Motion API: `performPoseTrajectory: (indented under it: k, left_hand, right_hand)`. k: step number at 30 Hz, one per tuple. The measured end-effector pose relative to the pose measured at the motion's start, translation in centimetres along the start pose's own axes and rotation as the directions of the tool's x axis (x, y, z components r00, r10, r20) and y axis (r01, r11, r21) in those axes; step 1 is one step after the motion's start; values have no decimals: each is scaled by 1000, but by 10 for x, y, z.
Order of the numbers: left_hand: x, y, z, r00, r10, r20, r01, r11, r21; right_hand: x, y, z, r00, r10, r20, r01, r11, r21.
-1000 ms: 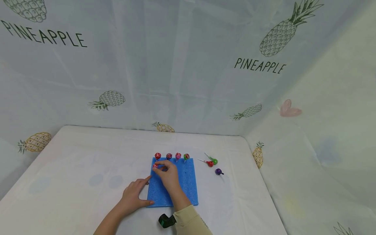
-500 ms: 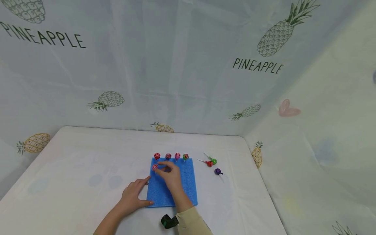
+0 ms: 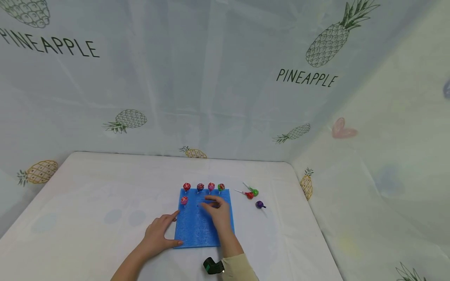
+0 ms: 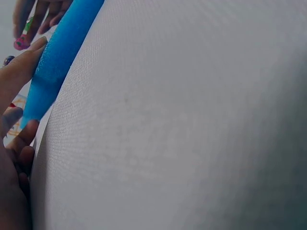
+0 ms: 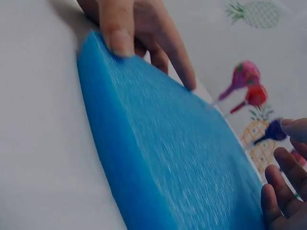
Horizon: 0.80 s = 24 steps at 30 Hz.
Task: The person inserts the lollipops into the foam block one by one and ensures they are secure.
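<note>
A blue foam board (image 3: 197, 230) lies on the table with several wrapped lollipops upright in it, a row along the far edge and one pink-red lollipop (image 3: 184, 200) in front at the left. My left hand (image 3: 159, 233) rests against the board's left side, thumb on the near corner and index finger stretched along the edge; its other fingers (image 4: 26, 143) bend beside the board. Over the board, right of that lollipop, hovers my right hand (image 3: 218, 212), fingers apart and holding nothing. In the right wrist view a pink lollipop (image 5: 247, 74) stands near the far edge.
Right of the board lie a green lollipop (image 3: 255, 192), a red lollipop (image 3: 249, 195) and a purple lollipop (image 3: 260, 204). A black device (image 3: 213, 266) sits at my right wrist. White cloth (image 3: 105, 183) covers the table, and a pineapple-print curtain (image 3: 190, 78) hangs behind it.
My right hand has let go of the pink-red lollipop and moved right, away from it. The lollipop stays upright in the board. My left hand keeps its place.
</note>
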<state>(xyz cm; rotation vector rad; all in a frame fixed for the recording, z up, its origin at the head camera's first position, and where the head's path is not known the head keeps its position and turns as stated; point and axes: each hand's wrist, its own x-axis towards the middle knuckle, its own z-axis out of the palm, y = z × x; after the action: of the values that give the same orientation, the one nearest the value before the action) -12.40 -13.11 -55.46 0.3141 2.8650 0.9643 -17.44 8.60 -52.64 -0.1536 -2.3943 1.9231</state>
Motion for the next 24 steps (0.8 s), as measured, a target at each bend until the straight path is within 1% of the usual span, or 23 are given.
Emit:
performPoseTrajectory:
  k: [6,10,13,17,19,24]
  left_hand:
    - [0,0,0,1000,10,-12,-10,1000,3]
    - [0,1,0,1000,-4,-5,4,1000,2]
    - [0,2,-1,1000,-15,2,15,1000,2]
    - [-1,3,-2,1000,-12,6,12,1000,7]
    - [-1,3,-2,1000,-11,7,10,1000,7]
    - [0,3,-1,1000,-15,5,15,1000,-1]
  right_hand:
    - [2,6,-21,998,26,-63,-29,999,-41]
    - [4,11,-35,993,45,-111,-49,998,-27]
    - [5,15,-46,987,69,-148,-70,998,-1]
    - [8,22,-59,976,114,-185,-110,994,30]
    - [9,25,-65,970,128,-205,-123,992,34]
    - [15,33,-81,957,129,-261,-131,991,11]
